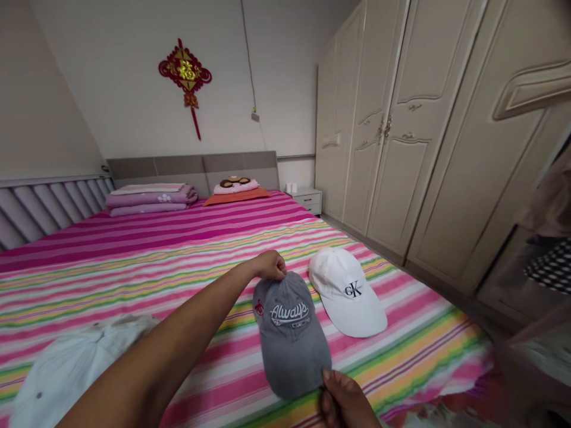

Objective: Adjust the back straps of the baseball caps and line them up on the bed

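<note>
A grey cap (289, 333) with white "Always" lettering lies on the striped bed sheet, its brim toward me. My left hand (270, 265) pinches the top of its crown. At the brim's right front corner, my right hand (345, 397) grips the edge between thumb and fingers. Just right of the grey cap rests a white cap (345, 291) with dark letters on its front, touched by neither hand. A pale cap (84, 362) sits at the lower left, partly hidden behind my left forearm.
Folded purple bedding (151, 199) and an orange pillow (236, 197) with a pink one on top lie near the headboard (178, 169). A white nightstand (308, 200) stands beyond the bed. Tall cream wardrobes (397, 166) line the right side.
</note>
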A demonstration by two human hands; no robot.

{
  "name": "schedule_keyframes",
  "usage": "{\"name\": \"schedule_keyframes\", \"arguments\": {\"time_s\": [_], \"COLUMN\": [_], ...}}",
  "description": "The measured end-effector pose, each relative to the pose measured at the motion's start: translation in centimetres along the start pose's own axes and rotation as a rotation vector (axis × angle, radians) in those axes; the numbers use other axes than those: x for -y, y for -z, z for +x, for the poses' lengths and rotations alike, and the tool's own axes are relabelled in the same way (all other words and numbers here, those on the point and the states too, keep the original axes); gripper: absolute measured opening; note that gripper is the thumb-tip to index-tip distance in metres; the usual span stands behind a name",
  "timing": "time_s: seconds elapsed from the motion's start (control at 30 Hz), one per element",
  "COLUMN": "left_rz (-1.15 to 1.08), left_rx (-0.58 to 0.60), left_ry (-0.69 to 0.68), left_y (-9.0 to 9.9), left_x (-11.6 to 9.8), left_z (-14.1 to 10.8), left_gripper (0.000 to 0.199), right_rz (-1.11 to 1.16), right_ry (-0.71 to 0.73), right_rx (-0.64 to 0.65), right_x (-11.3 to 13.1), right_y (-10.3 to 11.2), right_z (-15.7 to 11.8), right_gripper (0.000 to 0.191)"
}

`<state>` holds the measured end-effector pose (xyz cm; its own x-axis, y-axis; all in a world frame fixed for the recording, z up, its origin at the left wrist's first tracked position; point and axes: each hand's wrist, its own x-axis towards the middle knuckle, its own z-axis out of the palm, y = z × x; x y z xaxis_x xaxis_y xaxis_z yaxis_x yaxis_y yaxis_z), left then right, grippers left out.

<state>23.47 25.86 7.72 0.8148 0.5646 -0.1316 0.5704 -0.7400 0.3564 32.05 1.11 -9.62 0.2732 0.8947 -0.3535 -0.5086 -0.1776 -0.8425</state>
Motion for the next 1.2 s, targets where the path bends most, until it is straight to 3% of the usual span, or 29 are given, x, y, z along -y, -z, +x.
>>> {"name": "schedule_keyframes", "arguments": {"time_s": [0.3,0.53,0.8,0.9,1.0,1.1,1.2], "left_rz": [0.18,0.288,0.197,0.118,0.043,-0.108,-0.258], "left_rx": [-0.164,-0.27,-0.397,-0.476,-0.536,-0.587,-0.639], "left_ry": [-0.012,-0.027,-0.026,-0.008,0.005,0.018,0.086], "left_y": [1.5,-0.5,-1.8,-2.3,-3.7,-6.4,-10.5], "left_x": [-1.1,-2.1,-1.9,-2.0,-2.2,-1.7,-0.1], "left_z": [1.9,2.9,1.8,-0.1,-3.7,-9.0,-15.2], "left_gripper": [0.029,0.026,0.032,0.036,0.034,0.029,0.025], "right_rz": [0.06,0.065,0.046,0.029,-0.005,-0.074,-0.209], "right_ry": [0.002,-0.086,-0.081,-0.077,-0.067,-0.04,0.009], "right_rx": [-0.041,-0.115,-0.14,-0.147,-0.161,-0.173,-0.159], "right_x": [2.9,3.1,3.1,3.1,3.1,3.1,2.5], "right_y": [-0.3,-0.1,-0.3,-0.3,-0.2,-0.2,-0.6], "right_z": [1.9,2.4,2.2,2.1,2.0,1.9,1.5], "right_gripper": [0.045,0.032,0.028,0.03,0.032,0.034,0.039]}}
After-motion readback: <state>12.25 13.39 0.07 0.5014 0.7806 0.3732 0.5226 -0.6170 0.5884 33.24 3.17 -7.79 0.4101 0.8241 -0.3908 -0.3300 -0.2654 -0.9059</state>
